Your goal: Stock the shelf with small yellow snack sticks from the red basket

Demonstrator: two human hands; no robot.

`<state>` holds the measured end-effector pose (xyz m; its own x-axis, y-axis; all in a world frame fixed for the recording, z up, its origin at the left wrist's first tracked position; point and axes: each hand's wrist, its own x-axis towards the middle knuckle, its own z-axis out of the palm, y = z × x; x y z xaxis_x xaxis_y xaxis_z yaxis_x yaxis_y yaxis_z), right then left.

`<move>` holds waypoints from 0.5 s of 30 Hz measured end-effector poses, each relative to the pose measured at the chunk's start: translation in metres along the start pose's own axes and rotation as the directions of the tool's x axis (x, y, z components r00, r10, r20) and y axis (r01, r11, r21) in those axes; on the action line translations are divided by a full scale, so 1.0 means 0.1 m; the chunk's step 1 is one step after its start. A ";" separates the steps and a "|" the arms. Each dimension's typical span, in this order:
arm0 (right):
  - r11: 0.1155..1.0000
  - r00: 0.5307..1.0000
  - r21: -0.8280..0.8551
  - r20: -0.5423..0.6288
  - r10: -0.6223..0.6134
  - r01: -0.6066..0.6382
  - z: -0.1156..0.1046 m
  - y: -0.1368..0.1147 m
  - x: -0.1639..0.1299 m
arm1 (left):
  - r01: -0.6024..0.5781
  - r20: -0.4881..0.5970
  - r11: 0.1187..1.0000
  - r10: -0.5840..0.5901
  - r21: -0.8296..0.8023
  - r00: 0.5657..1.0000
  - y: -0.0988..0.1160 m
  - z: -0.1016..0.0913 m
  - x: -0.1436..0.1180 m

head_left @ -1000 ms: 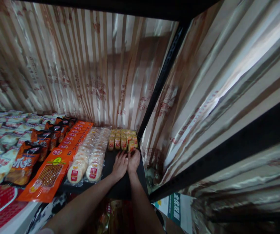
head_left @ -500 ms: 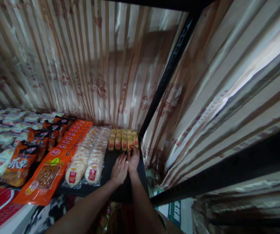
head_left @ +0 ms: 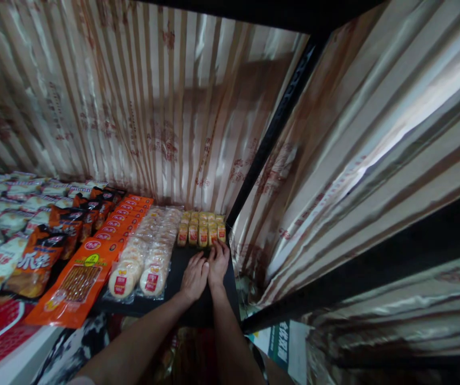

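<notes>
Yellow pk [head_left: 212, 233] moved back in line | just past R fingers [head_left: 218, 251] | grip: can't tell

We see a black shelf [head_left: 174, 274] carrying packaged food, with two rows of round, clear-wrapped biscuits [head_left: 151, 279] as our landmark. Just right of the biscuits, toward their far end, we find small yellow packs [head_left: 203, 235] standing in close-set columns. Along the biscuits' left side runs a line of overlapping orange packets [head_left: 81, 283], and farther left of the biscuits sit orange-and-black bags [head_left: 33, 267], then white bags [head_left: 3, 262].
</notes>
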<state>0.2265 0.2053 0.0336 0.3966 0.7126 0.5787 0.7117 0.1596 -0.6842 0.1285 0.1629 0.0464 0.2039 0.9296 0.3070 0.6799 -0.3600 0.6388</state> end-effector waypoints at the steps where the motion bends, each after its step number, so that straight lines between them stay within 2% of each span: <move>1: 1.000 1.000 -0.003 0.005 0.006 -0.006 -0.03 -0.02 -0.02 | -0.005 -0.005 1.000 0.005 -0.011 1.000 0.01 -0.01 -0.01; 5: 0.999 0.997 -0.023 0.060 0.050 -0.049 -0.19 -0.15 -0.14 | -0.041 -0.004 0.999 0.041 -0.032 0.999 0.03 -0.08 -0.12; 9: 0.997 0.990 -0.010 0.118 0.074 -0.074 -0.31 -0.35 -0.32 | -0.070 0.003 0.995 0.070 -0.074 0.998 0.07 -0.18 -0.35; 12: 0.995 0.985 0.035 0.148 0.092 -0.098 -0.46 -0.53 -0.47 | -0.104 -0.033 0.984 0.100 -0.147 0.994 0.13 -0.34 -0.67; 15: 0.976 0.983 0.167 0.136 0.120 -0.143 -0.70 -0.74 -0.59 | -0.150 -0.035 0.962 0.146 -0.227 0.989 0.13 -0.58 -1.17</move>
<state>0.1911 0.1040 0.0809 0.3966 0.8130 0.4263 0.5408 0.1683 -0.8241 0.0726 0.0448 0.0601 0.2762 0.8638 0.4213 0.4635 -0.5037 0.7290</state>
